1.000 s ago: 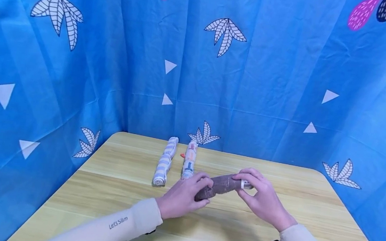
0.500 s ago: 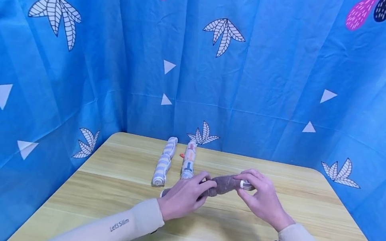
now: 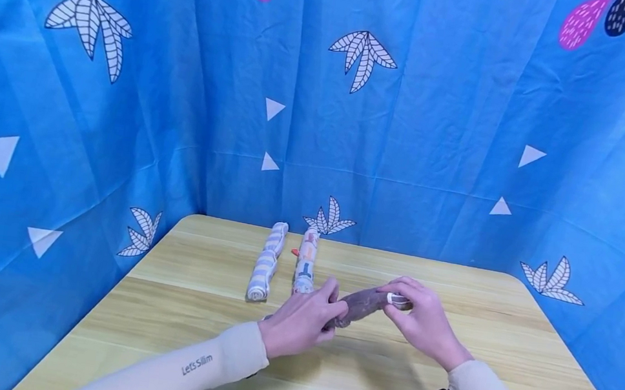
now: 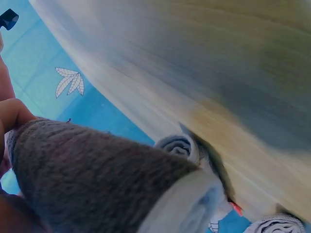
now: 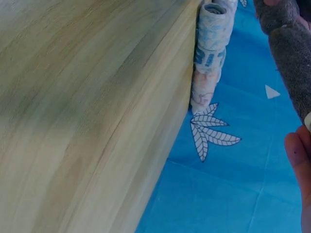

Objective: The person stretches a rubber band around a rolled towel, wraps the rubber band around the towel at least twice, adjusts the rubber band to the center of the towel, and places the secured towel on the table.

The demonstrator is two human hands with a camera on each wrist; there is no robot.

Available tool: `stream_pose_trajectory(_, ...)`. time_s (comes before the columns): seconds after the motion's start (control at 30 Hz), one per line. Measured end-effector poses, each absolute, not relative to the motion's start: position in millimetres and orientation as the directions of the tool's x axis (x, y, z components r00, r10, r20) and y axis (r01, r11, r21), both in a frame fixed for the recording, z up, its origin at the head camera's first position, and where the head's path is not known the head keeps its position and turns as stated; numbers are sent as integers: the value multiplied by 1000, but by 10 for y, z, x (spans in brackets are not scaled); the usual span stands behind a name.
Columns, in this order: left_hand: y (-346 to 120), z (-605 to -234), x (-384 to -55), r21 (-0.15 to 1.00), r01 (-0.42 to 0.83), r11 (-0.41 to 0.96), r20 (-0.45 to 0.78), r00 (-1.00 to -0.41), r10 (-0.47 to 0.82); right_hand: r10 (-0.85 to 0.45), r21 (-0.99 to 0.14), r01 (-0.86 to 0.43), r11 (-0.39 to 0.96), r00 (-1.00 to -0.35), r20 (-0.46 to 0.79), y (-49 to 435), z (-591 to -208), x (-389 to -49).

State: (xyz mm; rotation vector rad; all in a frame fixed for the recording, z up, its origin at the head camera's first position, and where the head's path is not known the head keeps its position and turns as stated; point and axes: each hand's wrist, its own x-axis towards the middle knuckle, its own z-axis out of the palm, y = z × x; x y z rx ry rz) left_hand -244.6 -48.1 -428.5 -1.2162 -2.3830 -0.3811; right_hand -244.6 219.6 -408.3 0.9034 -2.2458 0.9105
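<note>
A grey-brown rolled towel with a white band near its right end is held above the table, slanting up to the right. My left hand grips it left of its middle, covering much of that part. At its right end, my right hand pinches the roll between thumb and fingers. The left wrist view shows one end of this grey towel up close, with pale cloth at the rim. Behind my left hand lies a white rolled towel with coloured prints; its near end is partly hidden.
A striped rolled towel lies left of the printed one, roughly parallel. A small red tag sticks out between them. The wooden table is bordered behind and at both sides by a blue patterned curtain.
My left hand has shifted slightly along the grey towel and turned a little, its grip now nearer the middle. The right hand stays at the right end. The other towels have not moved.
</note>
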Motion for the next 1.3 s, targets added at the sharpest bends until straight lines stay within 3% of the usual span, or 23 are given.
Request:
stream_pose_trajectory(0.33, -611, -4300, -2464, -36, 859, 511, 590, -395, 705, -270, -568, -615, 547, -772, 575, 2287, -4073, -2449)
stream_pose_trajectory(0.4, -617, -4279, -2455, 28, 861, 508, 585, -427, 690, -253, -596, -578, 557, -802, 542, 2293, -4060, -2437)
stream_pose_trajectory(0.5, -622, -4247, -2452, 242, 834, 496, 533, -541, 650, -252, -621, -550, 558, -826, 504, 2286, -4022, -2402)
stream_pose_trajectory(0.67, -635, -4229, -2515, 651, 641, 406, 385, -740, 552, -359, -506, -669, 545, -731, 580, 2250, -3967, -2358)
stream_pose_trajectory(0.83, -641, -4205, -2546, 844, 453, 285, 250, -805, 538, -501, -206, -803, 560, -526, 687, 2261, -3951, -2354)
stream_pose_trajectory(0.93, -650, -4204, -2561, 902, 372, 217, 197, -804, 561, -569, -49, -820, 570, -437, 697, 2265, -3945, -2354)
stream_pose_trajectory(1.1, -661, -4207, -2565, 939, 316, 136, 175, -780, 601, -598, -37, -813, 581, -456, 659, 2250, -3934, -2341)
stream_pose_trajectory(1.3, -634, -4205, -2497, 820, 498, 283, 262, -766, 588, -581, -72, -818, 571, -464, 668, 2226, -3925, -2351)
